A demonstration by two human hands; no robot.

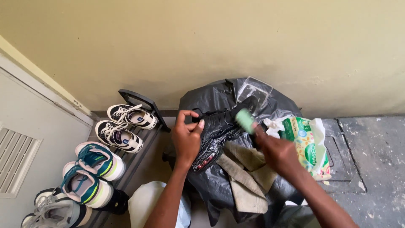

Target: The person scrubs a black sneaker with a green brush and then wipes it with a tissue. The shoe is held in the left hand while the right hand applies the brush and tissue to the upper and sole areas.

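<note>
My left hand (187, 136) grips a black sneaker (220, 131) by its heel end and holds it over a black plastic bag (211, 99). My right hand (276, 153) holds a light green brush (245, 120), blurred by motion, against the sneaker's upper. A beige cloth (247, 177) lies on the bag just below the shoe. A clear plastic box (254, 89) rests at the top of the bag, beyond the sneaker's toe.
A pack of tissues in a green and white wrapper (307, 145) lies right of the bag. On the left, a low rack (139, 101) holds black and white sneakers (131, 115) and teal and white sneakers (98, 159). A grey door (25, 135) and a yellow wall (211, 42) bound the space.
</note>
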